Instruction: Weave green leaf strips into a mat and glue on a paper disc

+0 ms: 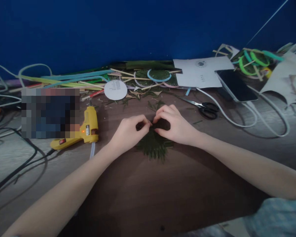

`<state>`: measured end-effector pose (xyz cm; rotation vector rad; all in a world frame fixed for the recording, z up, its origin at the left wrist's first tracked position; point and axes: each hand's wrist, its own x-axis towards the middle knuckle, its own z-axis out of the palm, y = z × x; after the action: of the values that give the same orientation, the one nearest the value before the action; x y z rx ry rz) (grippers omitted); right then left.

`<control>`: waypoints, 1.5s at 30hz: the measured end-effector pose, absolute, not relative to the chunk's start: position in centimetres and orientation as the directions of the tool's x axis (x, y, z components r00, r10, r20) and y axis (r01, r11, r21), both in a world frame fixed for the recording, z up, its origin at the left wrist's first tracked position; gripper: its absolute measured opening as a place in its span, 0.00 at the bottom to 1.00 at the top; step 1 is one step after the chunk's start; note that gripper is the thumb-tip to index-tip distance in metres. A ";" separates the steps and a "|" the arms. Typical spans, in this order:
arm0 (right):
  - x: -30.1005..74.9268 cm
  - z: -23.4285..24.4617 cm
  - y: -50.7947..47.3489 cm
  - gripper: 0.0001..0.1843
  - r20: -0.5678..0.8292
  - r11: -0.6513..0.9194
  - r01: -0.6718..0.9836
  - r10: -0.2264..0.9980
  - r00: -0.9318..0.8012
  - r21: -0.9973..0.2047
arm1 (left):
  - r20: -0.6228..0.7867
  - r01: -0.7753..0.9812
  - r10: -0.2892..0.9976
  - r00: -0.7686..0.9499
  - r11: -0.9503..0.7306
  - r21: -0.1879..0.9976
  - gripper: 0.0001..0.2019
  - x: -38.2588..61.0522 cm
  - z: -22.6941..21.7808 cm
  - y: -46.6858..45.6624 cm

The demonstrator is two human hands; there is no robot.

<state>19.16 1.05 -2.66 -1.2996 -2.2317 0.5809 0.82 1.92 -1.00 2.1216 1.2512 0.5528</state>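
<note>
Green fringed leaf (155, 149), one: on the brown desk (148, 191), near the middle, cut points toward the wearer, upper part under the hands. Left hand (132, 130): thumb and forefinger curled into a ring, tips close together at the leaf's upper part; whether these fingers are clamped on it cannot be told. Right hand (176, 126): likewise curled, tips just beside the left's; its grip also cannot be told. Yellow glue gun (90, 121): left of the left hand, orange light lit, translucent stick (92, 150) at its rear. Black-handled scissors (208, 110): beyond the right hand. Round white card (115, 90): printed. Phone (236, 86): dark-screened, beside a white printed sheet (199, 72). Light-blue ring (160, 81): far side, near thin wooden sticks (138, 78). Blue backdrop (138, 29): behind all.
</note>
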 end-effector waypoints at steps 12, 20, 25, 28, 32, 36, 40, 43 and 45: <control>19.1 -2.9 1.3 0.02 0.222 0.454 0.673 0.887 -0.406 -0.584 | 0.035 0.606 0.886 0.461 -0.344 0.717 0.06 0.7 -1.1 2.1; 18.7 -2.8 1.1 0.04 0.229 0.464 0.696 0.884 -0.408 -0.548 | 0.046 0.591 0.882 0.468 -0.352 0.726 0.06 0.6 -1.4 2.2; 18.8 -3.0 1.2 0.03 0.240 0.479 0.686 0.875 -0.420 -0.548 | 0.048 0.591 0.883 0.467 -0.352 0.725 0.06 0.5 -1.5 2.2; 18.9 -3.2 1.2 0.03 0.232 0.485 0.685 0.871 -0.432 -0.544 | 0.058 0.588 0.881 0.469 -0.360 0.725 0.06 0.5 -1.5 2.2; 19.0 -3.2 1.2 0.04 0.253 0.503 0.660 0.861 -0.442 -0.559 | 0.065 0.581 0.880 0.471 -0.365 0.727 0.06 0.6 -1.3 2.2; 19.0 -3.2 1.2 0.06 0.289 0.529 0.630 0.845 -0.450 -0.569 | 0.064 0.581 0.881 0.469 -0.363 0.729 0.06 0.6 -1.4 2.2; 19.0 -3.1 1.3 0.05 0.278 0.509 0.625 0.857 -0.435 -0.592 | 0.059 0.576 0.878 0.475 -0.361 0.733 0.06 0.5 -1.5 2.2; 19.0 -3.1 1.5 0.04 0.249 0.479 0.631 0.872 -0.421 -0.611 | 0.058 0.575 0.878 0.475 -0.360 0.735 0.06 0.5 -1.6 2.2; 19.0 -3.1 1.5 0.05 0.241 0.472 0.635 0.875 -0.419 -0.612 | 0.058 0.577 0.879 0.473 -0.359 0.733 0.06 0.4 -1.5 2.2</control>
<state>18.97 1.54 -3.13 -1.2485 -2.1876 0.5916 0.43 2.24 -1.55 2.0715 1.2015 0.5972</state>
